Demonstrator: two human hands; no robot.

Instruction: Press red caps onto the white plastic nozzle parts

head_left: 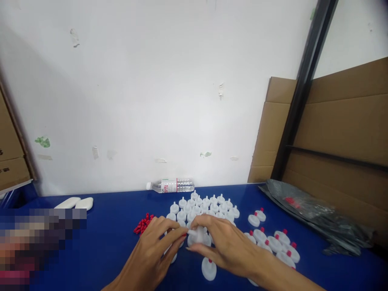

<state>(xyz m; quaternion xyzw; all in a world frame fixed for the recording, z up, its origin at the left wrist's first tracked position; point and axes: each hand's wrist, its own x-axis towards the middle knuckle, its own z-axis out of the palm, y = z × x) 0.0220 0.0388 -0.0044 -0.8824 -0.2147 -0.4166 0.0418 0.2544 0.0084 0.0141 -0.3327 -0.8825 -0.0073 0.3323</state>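
Observation:
Between the thumb and fingers of my right hand (pixel 224 242) is a white round nozzle lid (pixel 199 237), its spout pointing left. My left hand (pixel 157 244) pinches a small red cap (pixel 184 235), mostly covered by the fingertips, right at the tip of that spout. Behind my hands stand several white nozzle lids (pixel 214 207) with bare spouts. A pile of loose red caps (pixel 143 224) lies just beyond my left hand. On the right are several lids with red caps (pixel 275 243) on their spouts, and one more capped lid (pixel 209 269) lies below my right hand.
A clear plastic bottle (pixel 172 185) lies on its side against the wall. White oval objects (pixel 84 203) rest at the left of the blue table (pixel 112 226). A grey plastic bag (pixel 315 216) lies at the right, before cardboard (pixel 342 129) and a dark metal post (pixel 298 97).

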